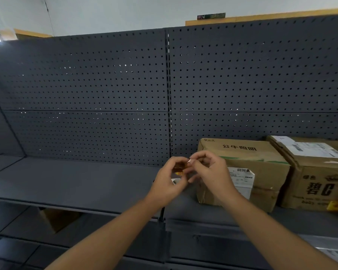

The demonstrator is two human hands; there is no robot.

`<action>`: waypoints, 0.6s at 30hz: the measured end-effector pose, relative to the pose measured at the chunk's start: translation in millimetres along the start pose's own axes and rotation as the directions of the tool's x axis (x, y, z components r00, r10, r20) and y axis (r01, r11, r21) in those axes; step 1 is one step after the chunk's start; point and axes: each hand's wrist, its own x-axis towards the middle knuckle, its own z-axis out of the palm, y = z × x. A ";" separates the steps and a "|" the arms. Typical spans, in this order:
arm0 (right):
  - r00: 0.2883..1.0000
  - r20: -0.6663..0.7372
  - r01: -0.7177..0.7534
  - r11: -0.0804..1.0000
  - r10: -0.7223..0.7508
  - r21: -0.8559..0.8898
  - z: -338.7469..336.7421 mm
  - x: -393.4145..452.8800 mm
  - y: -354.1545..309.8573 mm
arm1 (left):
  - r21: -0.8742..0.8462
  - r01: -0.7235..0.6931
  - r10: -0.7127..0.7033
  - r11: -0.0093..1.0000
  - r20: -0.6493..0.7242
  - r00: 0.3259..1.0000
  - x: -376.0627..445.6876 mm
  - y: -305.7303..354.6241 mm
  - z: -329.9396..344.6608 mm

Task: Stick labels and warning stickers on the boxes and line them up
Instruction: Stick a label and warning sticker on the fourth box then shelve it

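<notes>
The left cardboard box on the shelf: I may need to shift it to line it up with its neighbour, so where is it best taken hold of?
Probably by the left cardboard box's two ends, from the front: its right end sits close against the right box, so start on the free left end. Both hands, left hand and right hand, now pinch a small sticker.

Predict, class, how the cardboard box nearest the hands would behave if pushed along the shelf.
The left cardboard box would probably slide, not roll: it sits flat on the smooth dark shelf. It looks low and wide, so tipping seems unlikely. Its creased, dented front suggests soft walls that may give under a push. Weight cannot be told.
</notes>
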 end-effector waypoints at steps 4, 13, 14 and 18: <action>0.994 0.029 0.102 0.995 -0.102 -0.001 -3.7 2.5 -20.9 | -0.143 0.051 -0.071 0.988 -0.144 0.987 9.0 11.9 2.7; 0.958 0.077 0.279 0.830 -0.278 -0.483 -34.3 36.8 -56.7 | -0.326 0.219 -0.266 0.920 -0.106 0.958 50.2 36.9 -6.3; 0.960 0.114 0.279 0.821 -0.257 -0.498 -36.5 41.5 -58.2 | -0.319 0.228 -0.264 0.920 -0.074 0.962 53.6 39.9 -6.3; 0.959 0.189 0.278 0.824 -0.211 -0.494 -47.5 46.6 -63.0 | -0.303 0.226 -0.239 0.926 -0.006 0.971 61.8 51.4 -1.9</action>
